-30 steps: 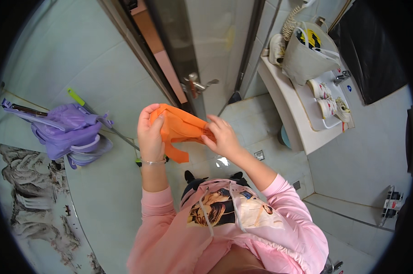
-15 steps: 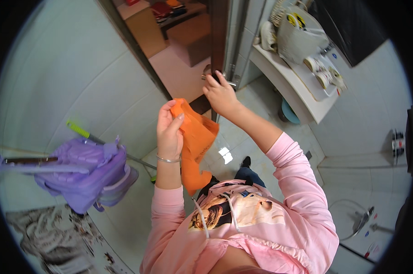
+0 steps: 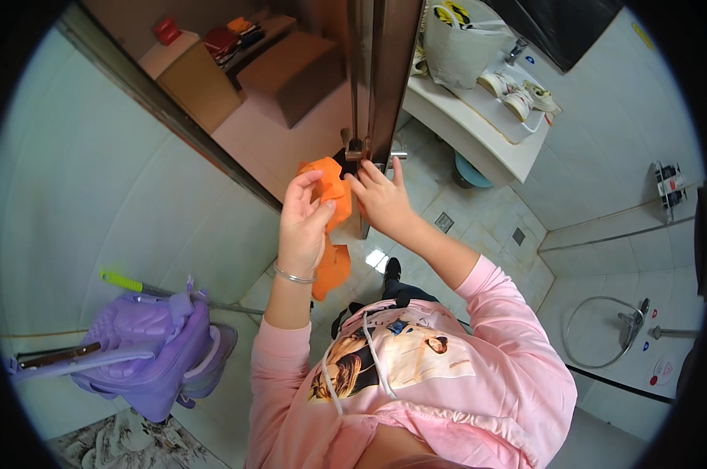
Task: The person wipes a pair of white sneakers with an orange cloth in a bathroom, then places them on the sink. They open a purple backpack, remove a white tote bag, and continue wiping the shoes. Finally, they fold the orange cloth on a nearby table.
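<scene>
My left hand (image 3: 303, 227), with a silver bracelet at its wrist, pinches a thin orange cloth (image 3: 334, 270) that hangs down in folds. My right hand (image 3: 386, 205) is at the edge of a brown door (image 3: 386, 86), its fingers spread just below the metal door handle (image 3: 355, 148). Its thumb side lies close beside the top of the cloth; whether they touch I cannot tell. The door stands ajar, with a room of brown boxy furniture beyond it.
At the right, a white washbasin counter (image 3: 479, 125) bears a white bag (image 3: 455, 47) and white shoes (image 3: 518, 98). A purple backpack (image 3: 150, 344) hangs at the left beside a green-handled pole (image 3: 123, 280). A shower hose (image 3: 568, 332) hangs at the far right.
The doorway shows wider now. My right hand's fingers have come off the handle and spread at the door edge. My left hand has brought the cloth nearer to the right hand.
</scene>
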Demonstrator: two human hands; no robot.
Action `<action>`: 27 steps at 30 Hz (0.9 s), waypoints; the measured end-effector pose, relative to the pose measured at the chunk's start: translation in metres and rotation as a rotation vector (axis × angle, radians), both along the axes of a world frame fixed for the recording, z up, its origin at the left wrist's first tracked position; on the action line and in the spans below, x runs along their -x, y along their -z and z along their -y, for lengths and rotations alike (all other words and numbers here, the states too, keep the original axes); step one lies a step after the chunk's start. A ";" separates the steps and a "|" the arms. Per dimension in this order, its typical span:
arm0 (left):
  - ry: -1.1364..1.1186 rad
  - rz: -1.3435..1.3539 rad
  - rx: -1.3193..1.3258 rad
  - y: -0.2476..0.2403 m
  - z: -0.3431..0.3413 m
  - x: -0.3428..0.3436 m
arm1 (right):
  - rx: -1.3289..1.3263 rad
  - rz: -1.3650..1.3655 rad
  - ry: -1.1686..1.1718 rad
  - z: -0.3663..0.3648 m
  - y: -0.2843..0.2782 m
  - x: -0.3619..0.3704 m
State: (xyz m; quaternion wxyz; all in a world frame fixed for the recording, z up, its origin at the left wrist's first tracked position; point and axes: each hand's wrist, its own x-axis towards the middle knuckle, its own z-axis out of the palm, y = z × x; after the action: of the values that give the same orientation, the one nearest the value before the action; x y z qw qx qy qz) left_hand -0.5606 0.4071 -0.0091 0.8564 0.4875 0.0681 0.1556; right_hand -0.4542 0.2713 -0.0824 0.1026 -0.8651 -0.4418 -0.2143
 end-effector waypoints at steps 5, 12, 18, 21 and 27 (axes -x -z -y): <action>-0.039 0.006 0.029 -0.002 0.002 -0.030 | -0.194 -0.095 0.030 0.025 -0.007 -0.005; 0.146 0.028 0.075 -0.001 0.043 -0.078 | -0.188 -0.193 0.148 0.062 -0.007 -0.032; 0.248 0.010 0.048 -0.001 0.077 -0.107 | -0.344 -0.221 0.136 0.099 -0.005 -0.057; 0.296 -0.013 0.045 0.001 0.092 -0.119 | -0.381 -0.235 0.142 0.113 -0.004 -0.069; 0.372 -0.046 0.070 0.011 0.118 -0.136 | -0.415 -0.253 0.162 0.138 -0.003 -0.095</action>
State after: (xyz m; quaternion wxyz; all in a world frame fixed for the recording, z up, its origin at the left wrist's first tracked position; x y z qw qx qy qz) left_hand -0.4249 0.2894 -0.0201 0.8850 0.4652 0.0016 -0.0190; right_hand -0.3591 0.1331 -0.0794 0.3150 -0.8779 -0.3014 -0.1979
